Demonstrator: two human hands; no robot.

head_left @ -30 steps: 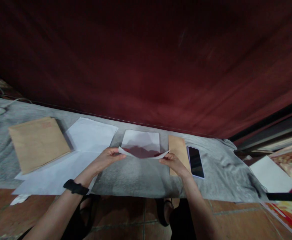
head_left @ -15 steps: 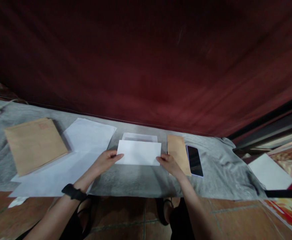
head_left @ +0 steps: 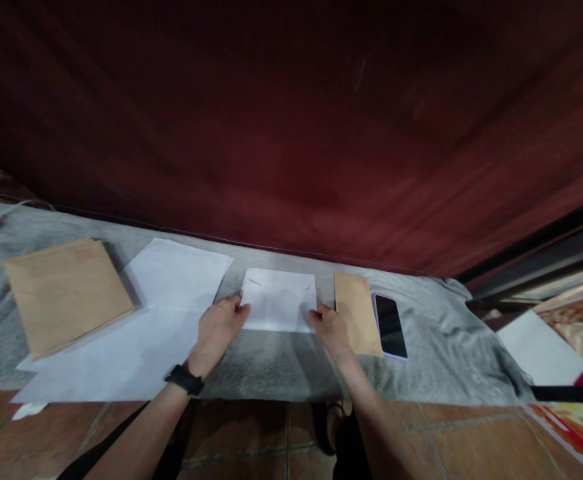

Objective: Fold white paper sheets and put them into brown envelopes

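Note:
A white folded paper lies low over the grey cloth, straight in front of me. My left hand pinches its left edge, thumb on top. At the right edge my right hand grips it between thumb and fingers. Two short dark curved lines show near the top of the white area, where the paper meets another white piece behind it; I cannot tell whether one is inside the other. Just right of my right hand lies a brown envelope, with a phone beside it.
Large white sheets are spread on the left, partly under a stack of brown envelopes. The grey cloth covers the narrow table. A dark red curtain-like surface rises behind. At the right are a white sheet and a dark bar.
Both hands have shifted slightly with the folded paper, which now overlaps the white piece behind it differently. Curved lines have appeared at its top. My left wrist has moved right.

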